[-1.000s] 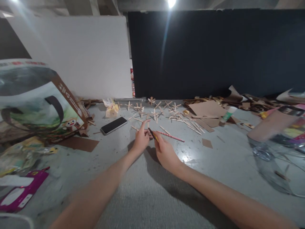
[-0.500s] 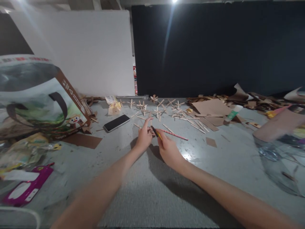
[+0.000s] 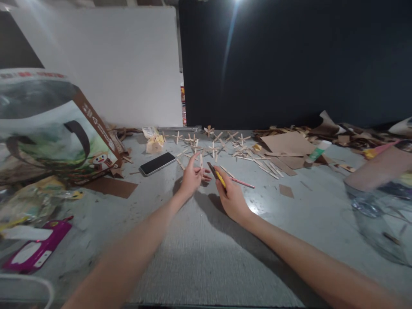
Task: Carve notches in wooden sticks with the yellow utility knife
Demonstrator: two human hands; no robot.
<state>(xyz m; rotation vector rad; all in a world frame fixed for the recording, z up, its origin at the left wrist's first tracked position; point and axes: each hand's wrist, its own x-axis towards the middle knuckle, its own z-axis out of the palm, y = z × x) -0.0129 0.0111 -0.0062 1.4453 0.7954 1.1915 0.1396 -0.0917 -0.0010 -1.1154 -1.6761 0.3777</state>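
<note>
My left hand [image 3: 191, 178] holds a short flat wooden stick [image 3: 201, 160] upright, its index finger raised beside it and the other fingers partly curled. To its right, my right hand [image 3: 232, 196] grips a yellow-and-black utility knife [image 3: 220, 176], tip pointing up and left. A small gap separates the knife from the stick. Past my right hand lies a red patterned pencil [image 3: 243, 183], partly hidden by the fingers. Beyond both hands are several wooden sticks joined into crosses [image 3: 213, 149] and loose wooden sticks [image 3: 267, 168].
A phone [image 3: 157, 164] lies left of my hands. Farther left are a large printed bag [image 3: 61, 141] and a purple device [image 3: 38, 246]. Cardboard pieces [image 3: 286, 145] and a glue stick [image 3: 318, 151] lie to the right, near a clear plastic container [image 3: 373, 227]. White and black panels stand behind.
My hands have moved apart: the left slightly left, the right slightly right with the utility knife. The knife has come away from the stick, and the left fingers have spread more.
</note>
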